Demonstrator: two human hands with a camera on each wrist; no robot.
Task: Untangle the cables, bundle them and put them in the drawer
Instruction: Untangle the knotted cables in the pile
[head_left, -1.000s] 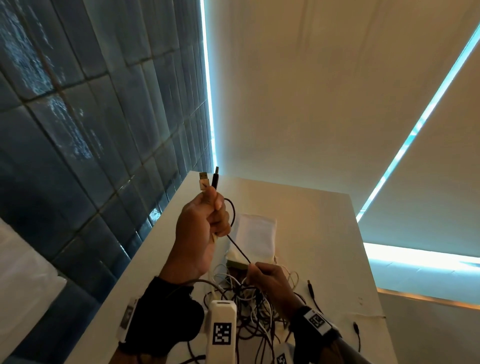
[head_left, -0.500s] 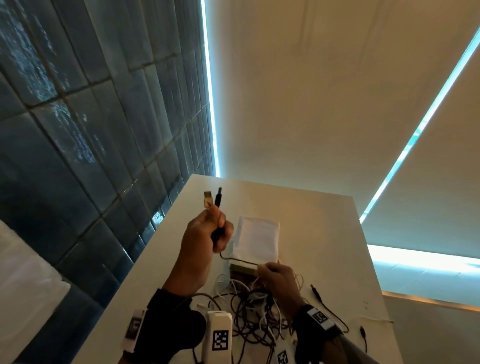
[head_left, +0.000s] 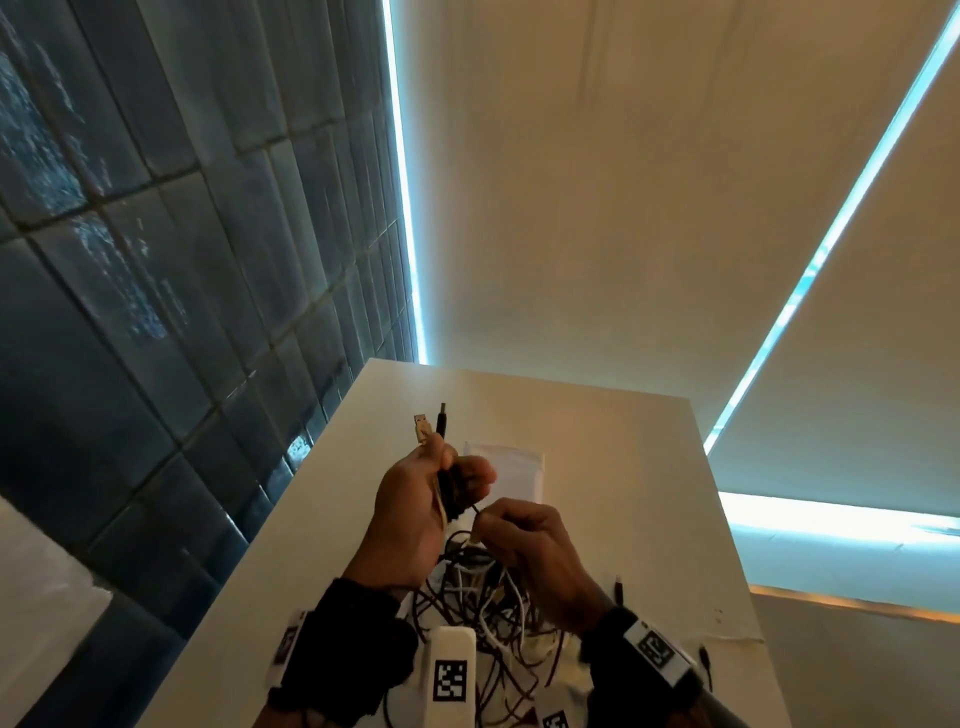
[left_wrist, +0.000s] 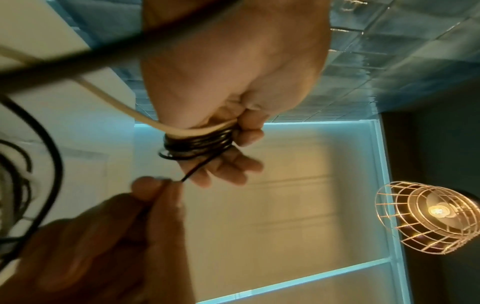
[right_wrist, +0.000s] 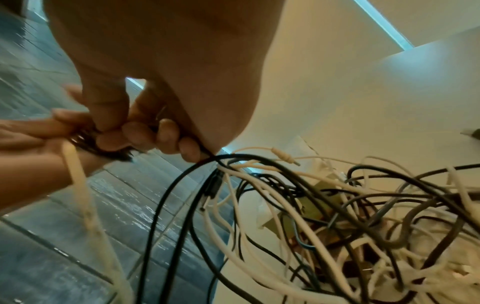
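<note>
My left hand is raised above the white table and grips a small coil of black cable plus a white cable. A metal USB plug and a black plug stick up out of its fist. My right hand sits right beside it, thumb and finger pinching the thin black strand that leads off the coil. Below both hands lies a tangle of black and white cables, spread wide in the right wrist view. The black strand runs down from my right hand into it.
A white flat packet lies on the table behind the hands. A loose black plug lies to the right of the tangle. A dark tiled wall borders the table's left edge. A wire-cage lamp hangs overhead.
My right hand has come up from the tangle to meet the left hand. The slack black loop between them has shrunk to a short strand at the coil.
</note>
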